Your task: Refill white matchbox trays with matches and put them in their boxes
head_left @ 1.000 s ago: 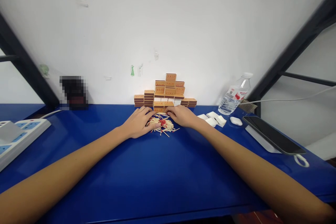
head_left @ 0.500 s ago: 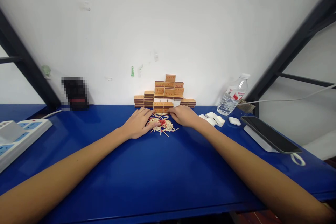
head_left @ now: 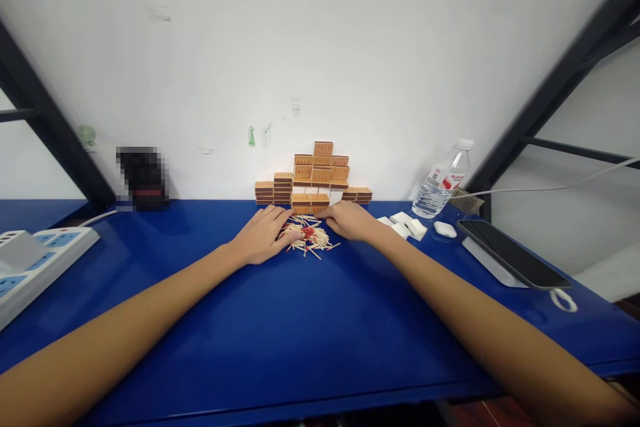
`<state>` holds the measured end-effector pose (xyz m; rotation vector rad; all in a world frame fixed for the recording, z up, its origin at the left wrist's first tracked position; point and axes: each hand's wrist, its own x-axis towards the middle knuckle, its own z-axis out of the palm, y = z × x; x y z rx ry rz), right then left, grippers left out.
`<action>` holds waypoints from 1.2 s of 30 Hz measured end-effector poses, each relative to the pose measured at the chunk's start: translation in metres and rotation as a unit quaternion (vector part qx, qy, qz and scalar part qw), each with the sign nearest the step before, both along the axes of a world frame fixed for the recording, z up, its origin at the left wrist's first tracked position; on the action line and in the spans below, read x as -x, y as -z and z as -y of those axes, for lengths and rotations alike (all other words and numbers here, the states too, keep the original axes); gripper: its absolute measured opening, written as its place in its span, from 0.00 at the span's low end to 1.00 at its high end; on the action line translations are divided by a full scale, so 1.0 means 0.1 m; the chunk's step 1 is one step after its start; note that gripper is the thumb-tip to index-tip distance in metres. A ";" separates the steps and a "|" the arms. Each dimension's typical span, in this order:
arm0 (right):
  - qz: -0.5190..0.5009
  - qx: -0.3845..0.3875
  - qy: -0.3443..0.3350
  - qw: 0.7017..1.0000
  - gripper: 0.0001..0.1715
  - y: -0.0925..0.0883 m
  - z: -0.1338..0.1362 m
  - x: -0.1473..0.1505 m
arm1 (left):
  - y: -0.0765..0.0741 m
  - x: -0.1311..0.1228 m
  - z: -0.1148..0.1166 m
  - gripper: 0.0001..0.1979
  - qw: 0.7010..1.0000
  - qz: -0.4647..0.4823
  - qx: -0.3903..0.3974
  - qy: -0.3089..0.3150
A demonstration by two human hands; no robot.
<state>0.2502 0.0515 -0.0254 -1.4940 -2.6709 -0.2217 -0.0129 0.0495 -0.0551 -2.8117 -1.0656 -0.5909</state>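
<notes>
A loose pile of wooden matches (head_left: 309, 237) with red heads lies on the blue table. My left hand (head_left: 265, 235) rests at its left side, thumb stretched over the matches and fingers reaching toward the front matchboxes (head_left: 301, 202). On the pile's right, my right hand (head_left: 349, 219) has curled fingers. Its forefinger tip is by the lower right front matchbox, at the pile's back edge; whatever it pinches is hidden. Behind stands a stepped stack of matchboxes (head_left: 321, 175) against the wall, with lower stacks (head_left: 283, 188) on the left and short ones (head_left: 357, 195) on the right.
White blocks (head_left: 409, 225), a small white case (head_left: 445, 229), a water bottle (head_left: 443, 180) and a phone (head_left: 513, 253) on a white support stand at the right. A power strip (head_left: 50, 250) lies at the left, with a blurred dark object (head_left: 143, 178) farther back.
My right forefinger has edged slightly left along the back of the match pile. My left hand stays nearly in place. The whole view has shifted a little.
</notes>
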 end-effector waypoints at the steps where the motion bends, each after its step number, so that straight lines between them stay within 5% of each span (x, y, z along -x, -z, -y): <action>1: 0.002 0.002 0.001 1.000 0.24 0.00 0.00 0.00 | 0.00 0.00 0.00 0.37 1.000 0.000 -0.001 -0.001; 18: 0.001 0.004 -0.031 1.000 0.26 0.00 0.03 0.04 | -0.01 -0.01 0.02 0.35 1.000 0.012 0.006 0.006; 29: 0.005 0.013 -0.002 1.000 0.23 -0.05 0.05 -0.14 | 0.00 0.00 0.03 0.35 1.000 0.019 0.005 0.007; 36: -0.080 -0.011 0.081 0.993 0.16 -0.04 0.01 -0.24 | 0.00 -0.01 0.03 0.36 1.000 0.015 0.006 0.000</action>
